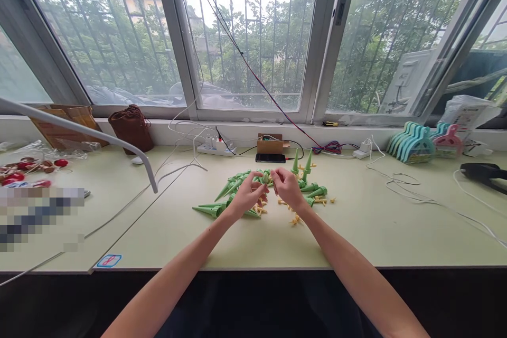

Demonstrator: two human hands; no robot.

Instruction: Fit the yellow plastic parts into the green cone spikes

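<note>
Over the middle of the table, my left hand [250, 193] has its fingers closed around a green plastic watering spike [265, 176], whose wide end points toward me. My right hand [285, 186] is pinched close beside that end; what sits between its fingertips is too small to make out. Several green spikes [214, 211] lie in a loose pile left of and under my hands. To the right, two spikes [308, 163] stand upright on their wide ends, with others lying before them. Small yellow plastic valves [295, 219] are scattered around and below my hands.
Behind the hands are a phone [270, 158], a small cardboard box [271, 143] and a power strip [217, 149]. Turquoise hangers [412, 142] stand at the back right. White cables [420, 198] cross the right side. A grey curved bar [119, 142] hangs at left.
</note>
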